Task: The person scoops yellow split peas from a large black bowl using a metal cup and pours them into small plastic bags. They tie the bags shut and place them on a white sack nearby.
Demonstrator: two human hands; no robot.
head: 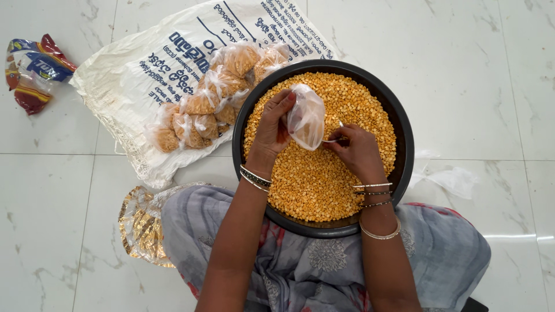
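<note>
A wide black pan [404, 124] on the floor is filled with yellow split lentils [315, 185]. My left hand [272, 130] holds a small clear plastic bag [306, 115] up over the lentils, with some lentils in its bottom. My right hand [355, 151] rests on the lentils beside the bag and grips a small metal spoon or scoop [335, 138] that points at the bag's mouth. Bangles circle both wrists.
Several tied small bags of lentils [202, 110] lie on a white printed sack [144, 75] left of the pan. A red and blue packet [32, 72] lies far left. Crumpled gold foil [139, 225] sits by my knee, and loose clear plastic [454, 179] lies right of the pan.
</note>
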